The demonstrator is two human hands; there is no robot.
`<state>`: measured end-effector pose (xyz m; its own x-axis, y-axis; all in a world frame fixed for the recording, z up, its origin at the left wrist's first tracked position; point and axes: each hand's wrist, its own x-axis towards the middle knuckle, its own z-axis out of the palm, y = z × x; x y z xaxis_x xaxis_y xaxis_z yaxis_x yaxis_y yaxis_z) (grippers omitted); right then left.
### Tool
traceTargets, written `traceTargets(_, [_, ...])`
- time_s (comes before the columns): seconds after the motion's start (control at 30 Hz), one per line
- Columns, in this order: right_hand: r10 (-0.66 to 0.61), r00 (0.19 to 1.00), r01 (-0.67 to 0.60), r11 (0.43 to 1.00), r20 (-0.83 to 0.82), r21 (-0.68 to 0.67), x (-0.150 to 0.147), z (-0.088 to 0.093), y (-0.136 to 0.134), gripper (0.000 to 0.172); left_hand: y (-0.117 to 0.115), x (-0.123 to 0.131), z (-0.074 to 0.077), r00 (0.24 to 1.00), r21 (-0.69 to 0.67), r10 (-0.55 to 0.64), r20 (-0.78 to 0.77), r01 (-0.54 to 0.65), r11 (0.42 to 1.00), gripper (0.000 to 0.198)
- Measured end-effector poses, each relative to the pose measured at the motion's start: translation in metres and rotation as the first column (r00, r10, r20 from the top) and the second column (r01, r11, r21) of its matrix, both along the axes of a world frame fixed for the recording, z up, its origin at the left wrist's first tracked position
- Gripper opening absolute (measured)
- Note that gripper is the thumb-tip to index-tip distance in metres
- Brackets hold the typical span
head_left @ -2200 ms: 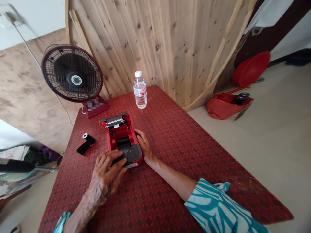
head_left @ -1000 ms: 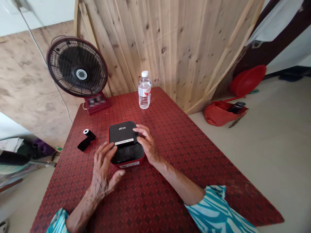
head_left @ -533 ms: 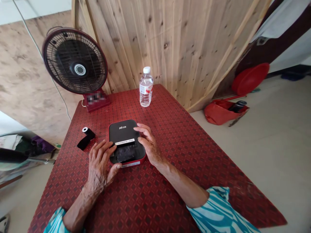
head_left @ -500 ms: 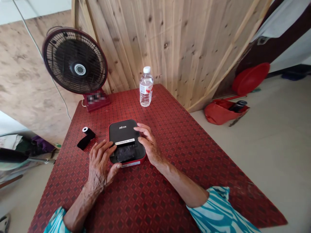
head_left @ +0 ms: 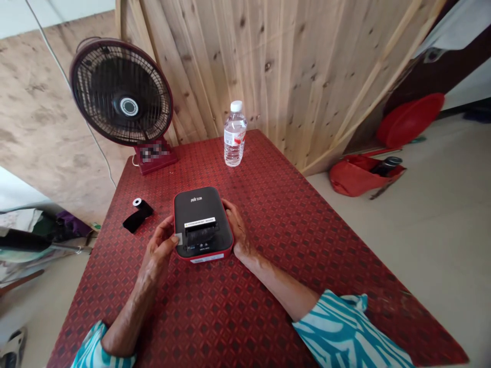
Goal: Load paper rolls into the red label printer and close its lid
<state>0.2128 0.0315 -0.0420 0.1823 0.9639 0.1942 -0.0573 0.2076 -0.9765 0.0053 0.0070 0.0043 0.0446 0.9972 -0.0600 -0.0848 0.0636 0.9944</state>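
A small label printer (head_left: 197, 207) with a black top and red sides lies on the red patterned table (head_left: 230, 306). A dark strip (head_left: 201, 235) shows at its slot, below a white sticker. My left hand (head_left: 158, 246) grips its left side, the thumb on the top edge by a grey patch and the fingers partly hidden beside it. Along the right side my right hand (head_left: 238, 231) is wrapped, its fingertips hidden behind the casing. To the left rests a small roll of black tape (head_left: 138, 217), partly unrolled.
A water bottle (head_left: 235, 138) with a white cap stands upright towards the back. At the back left corner is a dark red fan (head_left: 126, 102), against the wooden wall (head_left: 291, 66). On the floor to the right sit a red bag (head_left: 347, 176) and a red basin (head_left: 410, 120).
Both hands have moved from the printer's top to its sides. The dark strip at the slot now looks shorter, and buttons below it show. The view has shifted slightly.
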Motion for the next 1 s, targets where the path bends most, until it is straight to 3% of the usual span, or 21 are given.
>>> traceTargets(0.23, [-0.006,0.999,0.005,1.000,-0.049,-0.009,-0.002,-0.001,0.000,0.041,0.008,-0.007,0.011,0.979,-0.138,-0.177,0.100,0.190,0.972,0.061])
traceTargets(0.53, [0.000,0.999,0.000,1.000,-0.032,-0.003,-0.001,0.003,-0.003,0.041,0.010,-0.008,0.006,0.980,-0.087,-0.188,0.069,0.194,0.977,0.063])
traceTargets(0.83, [0.000,0.999,-0.001,1.000,-0.046,-0.010,-0.001,0.003,-0.001,0.040,0.008,-0.004,0.011,0.973,-0.102,-0.215,0.086,0.224,0.969,0.066])
traceTargets(0.93, [0.007,0.999,-0.007,1.000,-0.047,0.001,-0.001,0.001,0.001,0.041,0.006,-0.006,0.016,0.979,-0.082,-0.205,0.010,0.205,0.975,0.066])
traceTargets(1.0, [0.007,0.999,-0.007,1.000,-0.039,0.014,-0.001,0.000,0.001,0.041,0.007,-0.008,0.024,0.975,0.036,-0.124,-0.186,0.132,0.991,0.064])
